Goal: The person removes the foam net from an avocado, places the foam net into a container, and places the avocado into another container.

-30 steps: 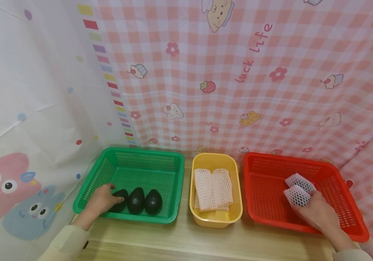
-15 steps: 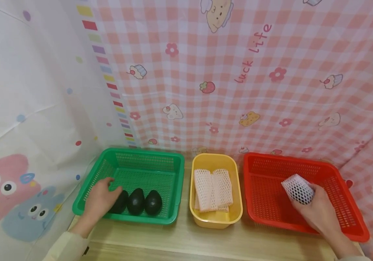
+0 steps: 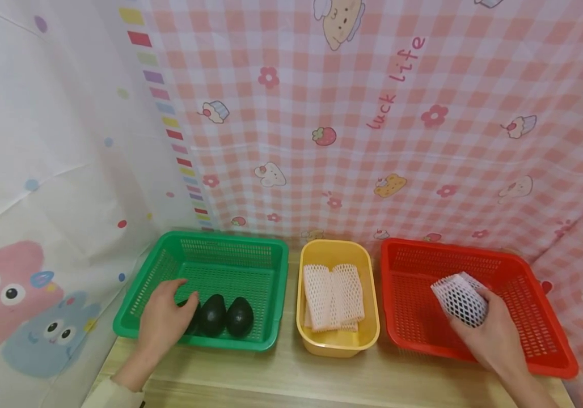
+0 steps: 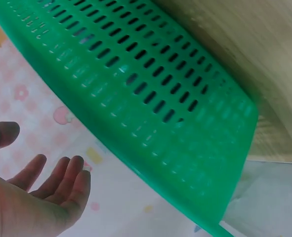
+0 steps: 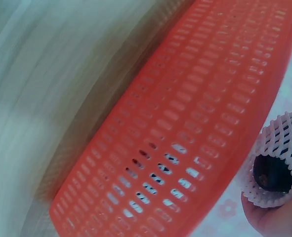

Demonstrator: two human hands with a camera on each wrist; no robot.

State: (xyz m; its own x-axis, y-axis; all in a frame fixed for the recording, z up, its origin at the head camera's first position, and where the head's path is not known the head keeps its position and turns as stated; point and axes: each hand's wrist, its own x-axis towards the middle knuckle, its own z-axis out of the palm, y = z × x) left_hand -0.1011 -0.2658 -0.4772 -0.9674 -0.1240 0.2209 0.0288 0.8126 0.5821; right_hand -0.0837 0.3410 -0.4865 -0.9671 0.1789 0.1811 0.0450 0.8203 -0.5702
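Note:
My right hand [image 3: 498,337] grips a dark avocado in a white foam net [image 3: 459,301], raised over the red basket [image 3: 409,340]. In the right wrist view, the dark end of this avocado [image 5: 271,174] shows through the net's opening. Mostly hidden behind it is a second white net [image 3: 471,280]; netting over something dark shows through the red basket's slots. My left hand [image 3: 165,314], fingers loosely bent and holding nothing, hovers over the green basket [image 3: 266,343]. Below it lies a partly covered avocado [image 3: 193,323], beside two bare ones, a middle avocado [image 3: 213,315] and a right avocado [image 3: 240,316].
Between the baskets stands a yellow bin [image 3: 339,348] with several flat foam nets [image 3: 333,297] inside. All three containers sit on a wooden table [image 3: 291,379]. A pink checked cloth [image 3: 296,113] hangs close behind, and a white printed cloth [image 3: 67,170] at the left.
My right hand has lifted the netted avocado and shifted it slightly left, covering most of the net behind. My left hand has come off the left avocado and risen slightly.

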